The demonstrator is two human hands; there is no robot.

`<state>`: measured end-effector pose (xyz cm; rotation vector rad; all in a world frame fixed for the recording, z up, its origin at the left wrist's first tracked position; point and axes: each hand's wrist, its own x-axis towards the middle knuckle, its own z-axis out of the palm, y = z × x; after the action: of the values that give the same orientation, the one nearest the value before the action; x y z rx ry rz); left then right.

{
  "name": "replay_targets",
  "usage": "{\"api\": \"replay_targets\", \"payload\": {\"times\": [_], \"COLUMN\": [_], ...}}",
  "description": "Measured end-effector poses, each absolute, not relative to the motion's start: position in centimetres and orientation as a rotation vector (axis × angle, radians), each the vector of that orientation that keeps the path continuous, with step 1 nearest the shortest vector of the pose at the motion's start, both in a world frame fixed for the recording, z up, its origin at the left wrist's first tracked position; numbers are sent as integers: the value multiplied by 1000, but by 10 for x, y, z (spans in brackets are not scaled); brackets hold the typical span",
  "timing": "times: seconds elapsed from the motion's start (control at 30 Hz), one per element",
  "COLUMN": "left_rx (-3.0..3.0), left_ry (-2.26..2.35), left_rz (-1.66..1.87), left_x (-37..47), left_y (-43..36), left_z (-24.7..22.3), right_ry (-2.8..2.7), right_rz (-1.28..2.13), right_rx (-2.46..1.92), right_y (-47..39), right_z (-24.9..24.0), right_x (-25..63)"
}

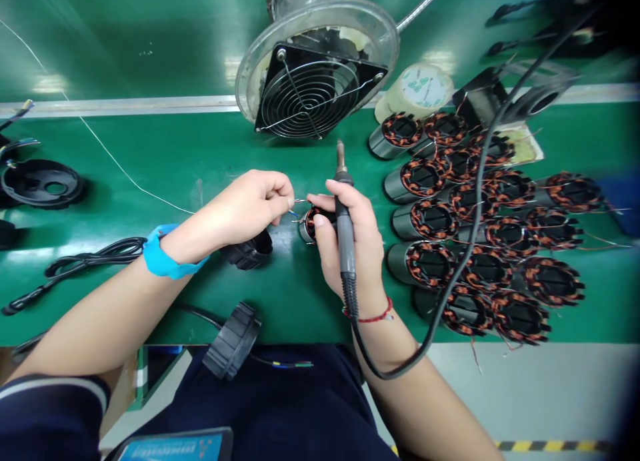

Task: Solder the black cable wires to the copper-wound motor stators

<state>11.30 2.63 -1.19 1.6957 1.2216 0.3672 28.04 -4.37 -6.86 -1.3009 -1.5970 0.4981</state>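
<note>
My left hand (257, 198) is closed in a pinch on thin lead wires (299, 200), whose ends point at a motor stator. That stator (309, 226), a small metal ring with copper windings, lies at the fingertips of my right hand (361, 238) and is partly hidden by them. A grey soldering iron (345, 242) rests in the same right hand, its tip pointing up and away from the wires. Below my left hand sits a black plastic cap (250, 251), partly covered by the wrist.
Wound stators (425, 218) stand in rows at the right. A fan with a wire guard (309, 104) hangs at the back, beside a tape roll (417, 91). The iron's cable (477, 201) loops over the stators. A ribbed black cover (233, 341) lies at the front edge; cords (100, 254) lie left.
</note>
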Motion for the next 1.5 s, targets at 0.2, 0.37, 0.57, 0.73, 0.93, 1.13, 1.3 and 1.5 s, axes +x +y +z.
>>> {"api": "replay_targets", "payload": {"times": [0.2,0.37,0.57,0.73,0.93,1.13,1.3,1.5], "left_rx": [1708,1709,1703,1781,1675,1577,1547,1750], "left_ry": [1217,1201,1150,1096,1053,1026,1037,1120], "left_rz": [510,531,502,480,403,328,330,303], "left_x": [111,110,112,112,111,108,109,111], "left_y": [26,24,21,20,22,24,23,17], "left_z": [-16,-11,-2,1,5,8,8,11], "right_ry": [-1547,-1617,-1507,-1405,-1378,-1369,-1421,-1514], "right_rz": [411,435,608,710,777,835,749,611], "right_rx": [-1322,-1326,-1258,-1179,-1099,-1039,-1048,-1066], "right_y": [-46,-46,-43,-40,-36,-34,-33,-36], "right_z": [-68,-61,-60,-63,-67,-67,-65,-61], "right_x": [277,273,270,273,278,279,278,277]}}
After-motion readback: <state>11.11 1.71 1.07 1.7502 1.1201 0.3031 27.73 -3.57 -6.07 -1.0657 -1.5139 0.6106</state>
